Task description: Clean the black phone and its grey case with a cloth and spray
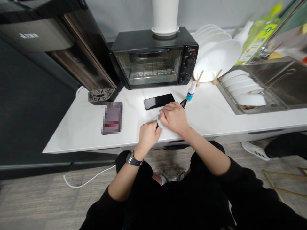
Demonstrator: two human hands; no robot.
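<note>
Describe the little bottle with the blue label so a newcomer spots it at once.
Find the black oven on the white counter. Just in front of its right-hand corner, by the knobs, stands the bottle. It is small, with a white top and blue label, unlike the big green bottle farther right.

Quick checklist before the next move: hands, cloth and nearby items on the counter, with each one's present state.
1. Left hand closed on the dark item: looks ok.
2. Right hand on the pale cloth: ok.
3. Dark item's full shape visible: not ok, hands cover most.
4. Black phone flat on the counter: ok.
5. Phone untouched by right hand: cannot tell.
6. Spray bottle upright: ok.
</note>
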